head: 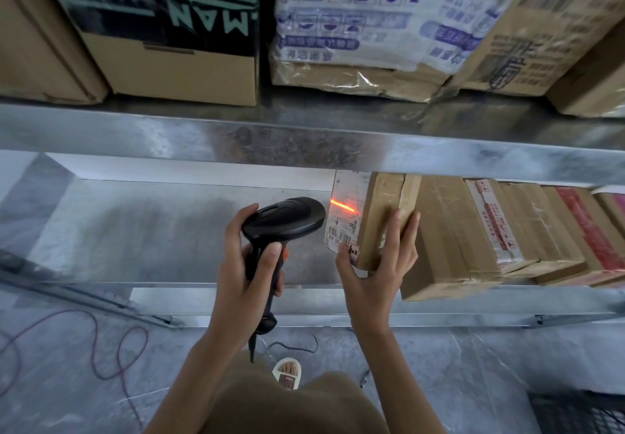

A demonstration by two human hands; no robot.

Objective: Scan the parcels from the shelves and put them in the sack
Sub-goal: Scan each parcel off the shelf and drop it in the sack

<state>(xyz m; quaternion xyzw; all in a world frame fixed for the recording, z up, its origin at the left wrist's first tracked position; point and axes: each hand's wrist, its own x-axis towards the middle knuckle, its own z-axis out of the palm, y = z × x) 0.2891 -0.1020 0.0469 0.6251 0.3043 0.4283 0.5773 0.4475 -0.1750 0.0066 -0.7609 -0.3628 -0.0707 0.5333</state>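
Both hands (pixel 248 274) raised: scanner (pixel 282 222) gripped, parcel (pixel 370 218) pinched.

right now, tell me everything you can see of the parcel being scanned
The parcel is a brown cardboard box bound with clear tape, standing on edge at the left end of a row of boxes on the lower metal shelf. Its left face carries a white shipping label with barcodes, and the orange line from the scanner falls across it. The right hand grips its near edge, thumb on the label, fingers along the right side. Its top is hidden by the upper shelf's lip.
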